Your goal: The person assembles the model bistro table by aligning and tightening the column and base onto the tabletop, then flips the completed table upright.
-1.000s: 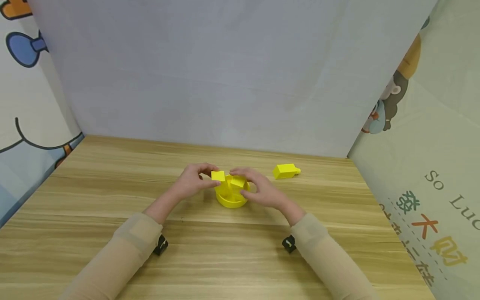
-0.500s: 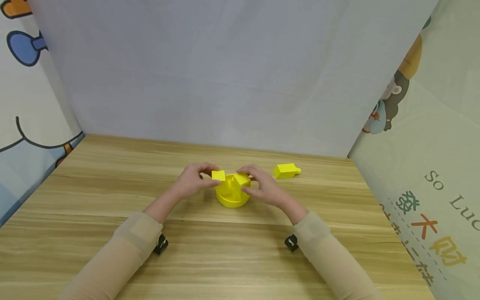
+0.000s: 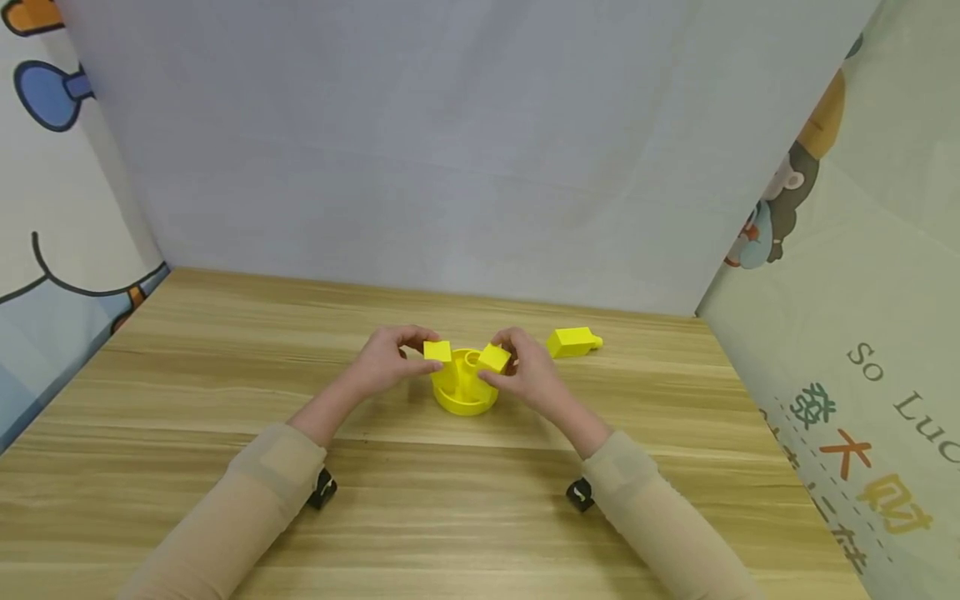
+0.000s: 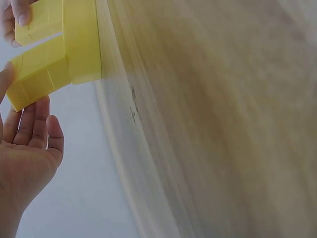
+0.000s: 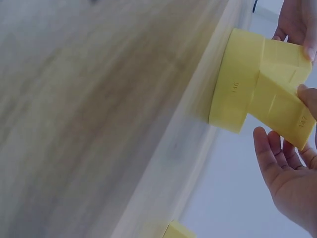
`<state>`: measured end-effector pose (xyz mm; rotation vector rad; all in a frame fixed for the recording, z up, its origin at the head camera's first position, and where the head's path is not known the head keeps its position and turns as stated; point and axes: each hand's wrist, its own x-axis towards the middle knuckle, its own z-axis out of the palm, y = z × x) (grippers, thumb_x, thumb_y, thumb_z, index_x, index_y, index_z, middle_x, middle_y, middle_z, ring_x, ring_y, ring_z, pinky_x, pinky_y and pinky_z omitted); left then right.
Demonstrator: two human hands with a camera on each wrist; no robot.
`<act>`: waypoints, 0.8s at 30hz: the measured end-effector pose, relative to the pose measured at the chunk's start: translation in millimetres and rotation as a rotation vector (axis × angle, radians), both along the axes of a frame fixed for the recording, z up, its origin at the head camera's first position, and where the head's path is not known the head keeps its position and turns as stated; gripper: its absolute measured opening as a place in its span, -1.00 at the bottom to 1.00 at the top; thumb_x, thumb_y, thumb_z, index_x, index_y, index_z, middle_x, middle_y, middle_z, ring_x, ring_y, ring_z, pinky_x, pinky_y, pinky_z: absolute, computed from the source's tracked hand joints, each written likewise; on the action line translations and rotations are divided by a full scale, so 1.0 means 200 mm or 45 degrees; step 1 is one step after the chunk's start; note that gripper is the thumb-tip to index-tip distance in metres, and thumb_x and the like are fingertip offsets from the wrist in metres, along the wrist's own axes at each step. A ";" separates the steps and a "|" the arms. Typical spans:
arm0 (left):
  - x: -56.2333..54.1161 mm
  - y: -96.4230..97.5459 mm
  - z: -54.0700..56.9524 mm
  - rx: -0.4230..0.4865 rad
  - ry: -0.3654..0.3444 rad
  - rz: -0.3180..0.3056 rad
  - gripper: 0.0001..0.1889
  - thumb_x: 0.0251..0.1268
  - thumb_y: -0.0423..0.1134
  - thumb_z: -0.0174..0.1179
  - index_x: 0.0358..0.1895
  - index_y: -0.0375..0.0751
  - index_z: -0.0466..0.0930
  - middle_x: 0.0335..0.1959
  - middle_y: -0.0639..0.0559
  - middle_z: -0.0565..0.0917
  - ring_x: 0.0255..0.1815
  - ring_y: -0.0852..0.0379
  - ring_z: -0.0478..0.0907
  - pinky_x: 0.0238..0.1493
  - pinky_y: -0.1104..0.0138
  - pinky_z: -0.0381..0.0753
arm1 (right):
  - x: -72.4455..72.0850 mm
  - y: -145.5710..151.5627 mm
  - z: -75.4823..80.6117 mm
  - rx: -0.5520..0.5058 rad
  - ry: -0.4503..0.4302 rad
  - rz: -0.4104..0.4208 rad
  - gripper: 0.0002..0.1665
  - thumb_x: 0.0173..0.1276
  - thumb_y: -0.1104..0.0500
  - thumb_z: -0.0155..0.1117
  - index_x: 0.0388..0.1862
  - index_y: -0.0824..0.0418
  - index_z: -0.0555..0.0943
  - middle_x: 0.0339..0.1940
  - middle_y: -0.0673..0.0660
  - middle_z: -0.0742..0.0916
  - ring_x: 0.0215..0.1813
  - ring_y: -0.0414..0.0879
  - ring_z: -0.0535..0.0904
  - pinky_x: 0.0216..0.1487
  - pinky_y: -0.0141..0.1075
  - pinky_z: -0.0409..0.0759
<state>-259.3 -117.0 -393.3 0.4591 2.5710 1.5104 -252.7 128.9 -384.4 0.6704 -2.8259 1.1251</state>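
In the head view a round yellow base with a raised rim and a small ring inside stands on the wooden table. Two yellow rectangular blocks rise from it, leaning apart. My left hand pinches the left block between thumb and fingers. The right block is held by my right hand, thumb in front and fingers behind. Seen from the right wrist, this block bears the number 147 and tilts outward at the base. Their lower ends are hidden inside the rim.
A yellow block with a round knob lies on its side on the table, right of the base. A grey cloth wall stands behind, with printed cloths on both sides.
My right hand has moved the right block to the right, away from the left block, and turned it. A ring inside the base now shows. The left hand has stayed put.
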 end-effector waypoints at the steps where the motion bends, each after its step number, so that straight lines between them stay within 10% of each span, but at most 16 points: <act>1: 0.00 0.00 0.00 0.001 -0.001 0.001 -0.56 0.10 -0.08 0.37 0.05 -0.13 0.59 -0.09 -0.02 0.63 -0.06 0.03 0.49 -0.12 0.23 0.43 | 0.00 0.00 0.00 -0.005 -0.010 -0.009 -0.46 0.13 0.12 0.45 0.01 0.30 0.44 -0.18 0.18 0.56 -0.24 -0.05 0.53 -0.22 -0.31 0.60; 14: 0.00 -0.01 0.00 -0.013 0.011 -0.003 -0.57 0.10 -0.09 0.37 0.04 -0.15 0.59 -0.12 -0.03 0.64 -0.09 0.05 0.49 -0.17 0.26 0.45 | -0.02 0.11 0.04 -0.028 -0.048 0.403 -0.37 0.27 0.27 0.20 0.34 0.10 0.35 0.37 0.07 0.43 0.37 0.03 0.31 0.23 0.04 0.40; 24: -0.01 0.00 -0.01 -0.015 -0.005 0.002 -0.55 0.09 -0.07 0.37 0.05 -0.14 0.58 -0.10 -0.02 0.63 -0.07 0.04 0.49 -0.12 0.24 0.44 | -0.01 0.11 0.04 0.021 0.006 0.374 -0.45 0.25 0.30 0.25 0.25 0.25 0.43 0.26 0.16 0.52 0.28 0.05 0.41 0.19 -0.04 0.47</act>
